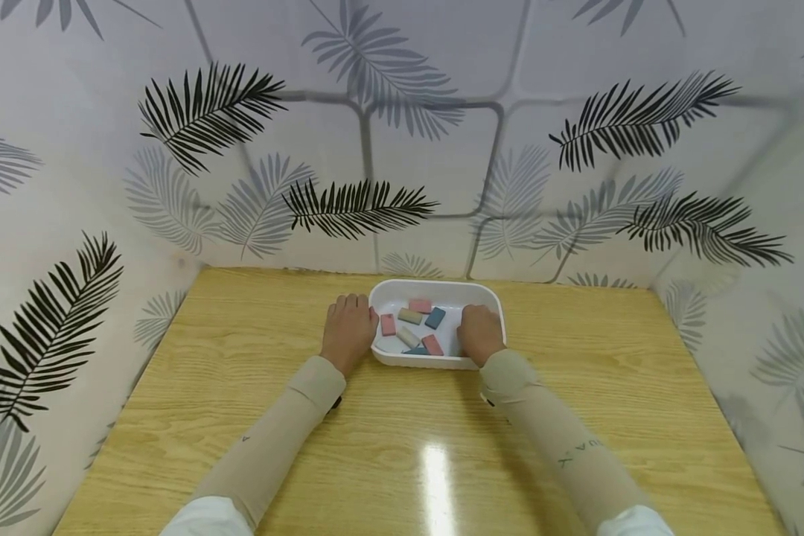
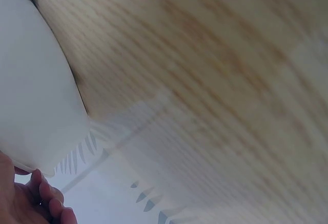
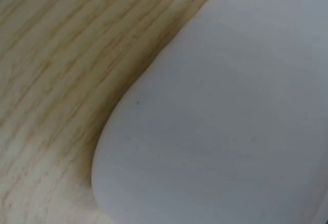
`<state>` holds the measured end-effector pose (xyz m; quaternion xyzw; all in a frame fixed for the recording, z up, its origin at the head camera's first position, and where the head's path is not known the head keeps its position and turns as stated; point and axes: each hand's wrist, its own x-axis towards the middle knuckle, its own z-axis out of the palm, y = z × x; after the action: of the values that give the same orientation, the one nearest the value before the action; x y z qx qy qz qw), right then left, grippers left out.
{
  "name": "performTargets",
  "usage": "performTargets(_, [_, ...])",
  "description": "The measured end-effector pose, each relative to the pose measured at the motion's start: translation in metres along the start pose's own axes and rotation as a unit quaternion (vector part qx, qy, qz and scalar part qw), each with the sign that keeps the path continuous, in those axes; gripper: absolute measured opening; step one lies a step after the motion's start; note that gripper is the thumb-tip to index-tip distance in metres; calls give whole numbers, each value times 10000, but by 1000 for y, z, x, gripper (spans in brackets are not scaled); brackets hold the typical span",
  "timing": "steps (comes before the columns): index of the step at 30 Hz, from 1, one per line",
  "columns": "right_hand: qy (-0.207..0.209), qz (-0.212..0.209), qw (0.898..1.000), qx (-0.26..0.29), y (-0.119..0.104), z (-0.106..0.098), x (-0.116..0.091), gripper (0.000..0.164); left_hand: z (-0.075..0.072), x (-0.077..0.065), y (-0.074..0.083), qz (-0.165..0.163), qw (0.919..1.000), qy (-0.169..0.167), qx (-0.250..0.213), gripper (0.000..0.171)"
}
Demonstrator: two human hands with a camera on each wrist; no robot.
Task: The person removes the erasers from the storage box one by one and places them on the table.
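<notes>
A white oval-cornered tray (image 1: 442, 362) stands near the back of the wooden table and holds several small eraser-like blocks. Three are pink, one of them the pink block (image 1: 388, 324) at the left. Two are cream, including the cream block (image 1: 410, 316), and two are blue, including the blue block (image 1: 435, 318). My left hand (image 1: 350, 327) grips the tray's left rim; the left wrist view catches its curled fingers (image 2: 48, 196) at the rim. Inside the tray's right end is my right hand (image 1: 480, 333), its fingertips hidden beneath it; I cannot tell whether they hold a block.
The wooden table (image 1: 402, 432) runs back to a wall (image 1: 429, 164) with a leaf pattern, which also closes off both sides. Outside the tray's curved wall (image 3: 215, 121), bare wood grain shows in the right wrist view.
</notes>
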<state>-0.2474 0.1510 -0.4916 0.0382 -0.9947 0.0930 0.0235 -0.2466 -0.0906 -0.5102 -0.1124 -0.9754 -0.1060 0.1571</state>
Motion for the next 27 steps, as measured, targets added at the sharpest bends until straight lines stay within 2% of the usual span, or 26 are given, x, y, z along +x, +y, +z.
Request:
performTargets(6, [-106,57,9998,160,0,-1,1,14,-1,-1,0,50,9999,93,19,24])
performTargets(14, [-537,303,9934,969,-3,-7,-1,17,-2,-2,1,62,9999,83,45,25])
performTargets(18, [-537,266,9908,1216,-6,-12,-3,17,0,-1,1,58,10000,65,47,25])
performTargets(27, [-347,163,9901,1348,-8,-30,-10,18,-1,-2,1,95,9999,126,12,24])
